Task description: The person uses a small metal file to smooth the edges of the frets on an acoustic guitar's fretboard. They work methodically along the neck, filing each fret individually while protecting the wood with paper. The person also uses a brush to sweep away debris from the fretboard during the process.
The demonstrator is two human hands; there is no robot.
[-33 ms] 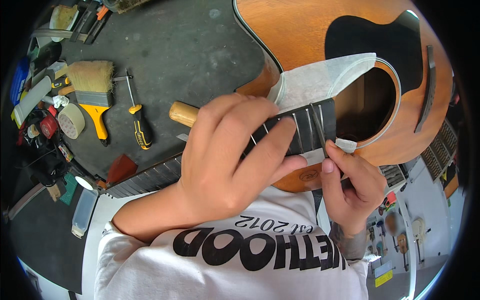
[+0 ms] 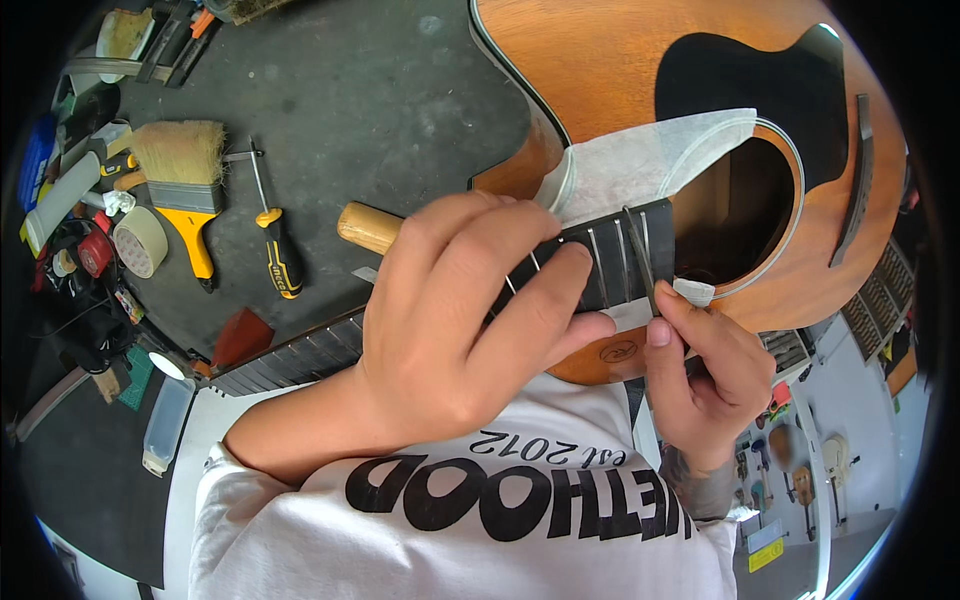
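An acoustic guitar (image 2: pixel 620 80) with an orange-brown top lies before me, its dark fretboard (image 2: pixel 610 265) running down to the left. My left hand (image 2: pixel 450 310) is draped over the neck, index fingertip on the fretboard, thumb at the near edge, other fingers bent over the far side. Between thumb and forefinger, my right hand (image 2: pixel 710 370) pinches a slim metal file (image 2: pixel 638 245), which lies across the board close beside the last frets. White masking tape (image 2: pixel 630 160) covers the top next to the fretboard; a smaller tape piece (image 2: pixel 693 292) sits near my right fingers.
On the dark bench (image 2: pixel 350 100) lie a wide paintbrush (image 2: pixel 185 190), a screwdriver (image 2: pixel 278 250) and a tape roll (image 2: pixel 141 242). A wooden handle (image 2: pixel 368 228) pokes out beyond my left hand. Assorted tools crowd the left edge. The open soundhole (image 2: pixel 745 205) is right of the fretboard.
The guitar appears shifted very slightly to the right and down. Both hands keep almost the same places, and the file still lies across the fretboard.
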